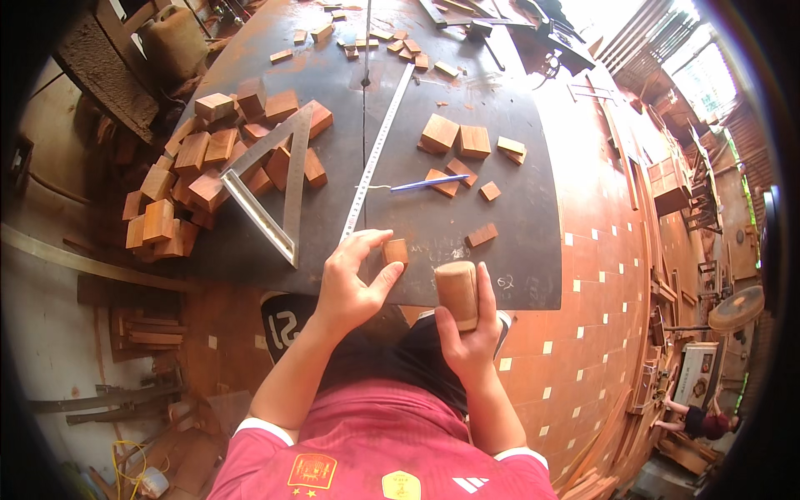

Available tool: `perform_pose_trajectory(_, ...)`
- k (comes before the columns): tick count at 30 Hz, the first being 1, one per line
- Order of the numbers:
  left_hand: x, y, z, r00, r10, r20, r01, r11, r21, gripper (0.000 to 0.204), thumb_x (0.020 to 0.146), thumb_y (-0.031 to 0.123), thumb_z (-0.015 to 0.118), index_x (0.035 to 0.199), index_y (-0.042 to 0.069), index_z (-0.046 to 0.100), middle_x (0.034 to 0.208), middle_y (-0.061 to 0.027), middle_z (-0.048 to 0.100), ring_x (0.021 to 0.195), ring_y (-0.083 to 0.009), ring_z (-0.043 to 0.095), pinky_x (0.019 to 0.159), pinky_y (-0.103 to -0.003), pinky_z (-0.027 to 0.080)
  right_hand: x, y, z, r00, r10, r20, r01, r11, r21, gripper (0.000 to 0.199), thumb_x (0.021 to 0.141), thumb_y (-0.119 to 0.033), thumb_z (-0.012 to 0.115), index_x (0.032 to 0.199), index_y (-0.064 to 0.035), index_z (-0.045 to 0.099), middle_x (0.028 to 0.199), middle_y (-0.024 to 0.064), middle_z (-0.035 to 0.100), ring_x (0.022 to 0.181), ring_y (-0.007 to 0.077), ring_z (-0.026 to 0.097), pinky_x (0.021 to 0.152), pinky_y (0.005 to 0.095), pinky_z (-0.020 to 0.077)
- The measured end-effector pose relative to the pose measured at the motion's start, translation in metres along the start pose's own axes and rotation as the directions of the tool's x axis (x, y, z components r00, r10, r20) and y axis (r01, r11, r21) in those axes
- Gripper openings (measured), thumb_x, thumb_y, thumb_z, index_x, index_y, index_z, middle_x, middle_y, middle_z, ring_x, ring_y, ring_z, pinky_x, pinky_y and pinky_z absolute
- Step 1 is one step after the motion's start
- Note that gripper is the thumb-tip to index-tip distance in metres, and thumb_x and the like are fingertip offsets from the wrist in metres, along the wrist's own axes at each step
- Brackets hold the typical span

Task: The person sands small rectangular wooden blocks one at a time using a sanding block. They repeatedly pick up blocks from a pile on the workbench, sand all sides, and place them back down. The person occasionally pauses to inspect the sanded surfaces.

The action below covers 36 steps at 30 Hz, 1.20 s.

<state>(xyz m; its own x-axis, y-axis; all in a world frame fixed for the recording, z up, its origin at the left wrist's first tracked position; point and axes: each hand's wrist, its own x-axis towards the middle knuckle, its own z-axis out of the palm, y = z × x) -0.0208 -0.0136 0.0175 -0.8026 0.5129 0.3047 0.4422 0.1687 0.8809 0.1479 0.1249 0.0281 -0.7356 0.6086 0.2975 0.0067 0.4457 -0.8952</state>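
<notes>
Near the front edge of the dark table (533, 242), my left hand (354, 279) has its thumb and fingers closed round a small wooden block (395, 252). To its right, my right hand (471, 337) grips a larger wooden block with a rounded end (456, 292), its fingers along the side. A steel ruler (382, 142) runs away from my left hand across the tabletop. Beyond the hands lie a blue pen (427, 182) and a reddish offcut (481, 235). Chalky marks show on the surface beside my right hand.
A pile of wooden blocks (192, 154) covers the table's left side, with a metal set square (292, 192) resting over it. More blocks (439, 132) lie at the right, and small offcuts (396, 43) are scattered at the back. Another person (707, 421) is far right.
</notes>
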Motion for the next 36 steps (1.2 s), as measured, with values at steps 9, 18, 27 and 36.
perform_pose_trajectory(9,-0.005,-0.007,0.014,0.995,0.03,-0.097,-0.029,1.0,0.011,0.036,0.083,0.01,0.089,0.116,0.003,0.075,0.111,-0.0158,0.077,0.1,-0.0316,0.075,0.088,-0.039,0.059,0.043,-0.01,0.023,0.976,-0.157,0.148,0.188,0.955,-0.229,0.077,0.088,-0.011,0.084,0.156,0.0028,0.051,0.109,0.0264,0.072,0.092,0.04,0.074,0.083,0.0439,0.0603)
perform_pose_trajectory(18,-0.008,-0.012,0.02,0.983,0.122,-0.141,-0.116,0.992,0.051,0.033,0.085,0.013,0.086,0.115,0.004,0.073,0.111,-0.0141,0.074,0.103,-0.0357,0.07,0.092,-0.044,0.055,0.06,-0.014,0.037,0.956,-0.234,0.179,0.287,0.876,-0.387,0.077,0.086,-0.012,0.085,0.154,0.003,0.052,0.099,0.025,0.07,0.081,0.0397,0.072,0.071,0.0452,0.0605)
perform_pose_trajectory(27,-0.011,-0.018,0.027,0.972,0.156,-0.173,-0.148,0.987,0.059,0.033,0.088,0.017,0.083,0.117,0.006,0.073,0.11,-0.0109,0.074,0.103,-0.032,0.068,0.091,-0.041,0.049,0.056,-0.02,0.032,0.947,-0.229,0.224,0.308,0.843,-0.441,0.076,0.086,-0.012,0.085,0.153,0.0043,0.053,0.099,0.0256,0.069,0.079,0.0406,0.072,0.069,0.0447,0.0609)
perform_pose_trajectory(36,-0.01,-0.017,0.029,0.966,0.186,-0.176,-0.172,0.981,0.094,0.033,0.087,0.015,0.083,0.115,0.003,0.072,0.109,-0.0146,0.073,0.102,-0.0362,0.068,0.092,-0.044,0.052,0.033,-0.021,0.022,0.932,-0.276,0.237,0.355,0.831,-0.428,0.076,0.086,-0.005,0.082,0.154,0.0052,0.051,0.103,0.0251,0.069,0.083,0.0386,0.07,0.072,0.045,0.0589)
